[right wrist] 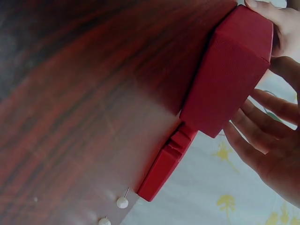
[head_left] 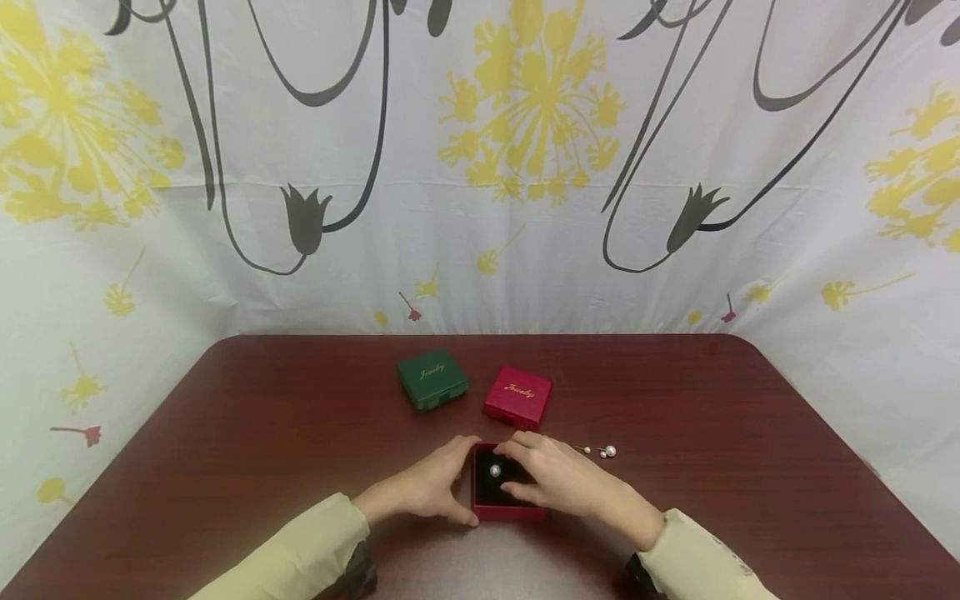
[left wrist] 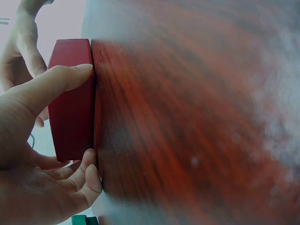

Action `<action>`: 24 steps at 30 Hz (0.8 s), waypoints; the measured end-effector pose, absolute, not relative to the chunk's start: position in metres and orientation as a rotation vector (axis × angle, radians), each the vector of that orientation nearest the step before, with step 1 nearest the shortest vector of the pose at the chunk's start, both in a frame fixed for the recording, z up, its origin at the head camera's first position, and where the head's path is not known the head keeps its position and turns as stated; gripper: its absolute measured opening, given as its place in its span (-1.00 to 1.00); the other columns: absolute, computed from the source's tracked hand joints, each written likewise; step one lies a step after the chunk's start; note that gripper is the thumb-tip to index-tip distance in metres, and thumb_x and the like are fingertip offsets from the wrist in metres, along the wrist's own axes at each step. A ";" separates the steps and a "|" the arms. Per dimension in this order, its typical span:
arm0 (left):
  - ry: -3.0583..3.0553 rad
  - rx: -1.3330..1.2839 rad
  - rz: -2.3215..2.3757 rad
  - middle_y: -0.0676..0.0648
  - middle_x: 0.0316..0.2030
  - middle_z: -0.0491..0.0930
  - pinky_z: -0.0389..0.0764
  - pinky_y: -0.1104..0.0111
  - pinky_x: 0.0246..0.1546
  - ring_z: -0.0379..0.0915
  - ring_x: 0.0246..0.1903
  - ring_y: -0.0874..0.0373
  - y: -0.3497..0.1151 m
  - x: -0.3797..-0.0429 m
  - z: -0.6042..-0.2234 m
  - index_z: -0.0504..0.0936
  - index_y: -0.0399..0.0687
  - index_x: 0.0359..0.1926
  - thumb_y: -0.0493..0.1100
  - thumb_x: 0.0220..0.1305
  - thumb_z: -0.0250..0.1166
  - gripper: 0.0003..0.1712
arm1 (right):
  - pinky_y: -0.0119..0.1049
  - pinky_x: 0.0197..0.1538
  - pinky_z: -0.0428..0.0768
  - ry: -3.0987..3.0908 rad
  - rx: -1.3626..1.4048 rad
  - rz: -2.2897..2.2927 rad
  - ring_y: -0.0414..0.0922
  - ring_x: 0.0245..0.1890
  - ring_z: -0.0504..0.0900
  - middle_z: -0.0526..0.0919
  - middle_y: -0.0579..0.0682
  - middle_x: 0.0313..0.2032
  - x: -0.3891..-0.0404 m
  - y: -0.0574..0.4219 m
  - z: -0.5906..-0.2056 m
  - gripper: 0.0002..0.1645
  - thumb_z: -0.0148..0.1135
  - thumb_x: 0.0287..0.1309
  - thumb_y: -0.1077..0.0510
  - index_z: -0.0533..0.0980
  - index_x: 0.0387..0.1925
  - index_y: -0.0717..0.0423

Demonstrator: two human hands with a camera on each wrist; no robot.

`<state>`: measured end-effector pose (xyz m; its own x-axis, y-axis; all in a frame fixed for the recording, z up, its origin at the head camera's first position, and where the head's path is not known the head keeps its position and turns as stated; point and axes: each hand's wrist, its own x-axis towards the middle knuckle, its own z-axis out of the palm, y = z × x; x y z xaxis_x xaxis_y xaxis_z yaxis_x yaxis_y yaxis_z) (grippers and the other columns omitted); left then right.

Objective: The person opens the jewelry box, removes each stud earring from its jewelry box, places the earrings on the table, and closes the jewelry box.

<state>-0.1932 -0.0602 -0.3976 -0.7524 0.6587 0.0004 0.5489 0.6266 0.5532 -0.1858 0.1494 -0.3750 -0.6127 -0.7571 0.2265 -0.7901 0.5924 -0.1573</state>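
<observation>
An open red jewelry box with a black padded insert sits on the table in front of me. A round pearl shows on the insert. My left hand grips the box by its left end, thumb at the front wall and fingers at the back; the left wrist view shows the thumb pressed on the red side. Over the right part of the box, my right hand reaches in from above, thumb and forefinger apart on either side of the pearl, fingertips right at the insert and rim.
Behind the box lie a closed red jewelry case and a closed green jewelry case. Several pearl-headed earrings lie on the table right of the box, close behind my right hand. A patterned curtain hangs beyond the table's far edge.
</observation>
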 end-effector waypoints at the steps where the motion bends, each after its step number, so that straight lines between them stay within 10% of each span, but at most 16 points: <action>1: 2.647 0.997 0.799 -0.13 0.02 0.28 0.37 0.28 -0.01 0.28 -0.05 0.10 -0.060 -0.193 -0.398 0.12 -0.33 0.19 -0.04 -0.29 0.50 0.06 | -0.46 -0.27 0.52 -2.687 1.311 0.367 -0.27 -0.36 0.50 0.50 -0.04 -0.27 -0.186 0.149 -0.376 -0.53 0.28 -0.04 0.04 0.48 -0.10 0.22; 24: 2.640 0.998 0.797 -0.15 0.04 0.27 0.37 0.29 -0.02 0.30 -0.10 0.12 -0.061 -0.193 -0.398 0.12 -0.34 0.20 -0.04 -0.28 0.49 0.06 | -0.46 -0.34 0.51 -2.618 1.345 0.185 -0.27 -0.39 0.50 0.51 -0.06 -0.33 -0.193 0.137 -0.381 -0.53 0.30 -0.08 -0.03 0.53 -0.17 0.20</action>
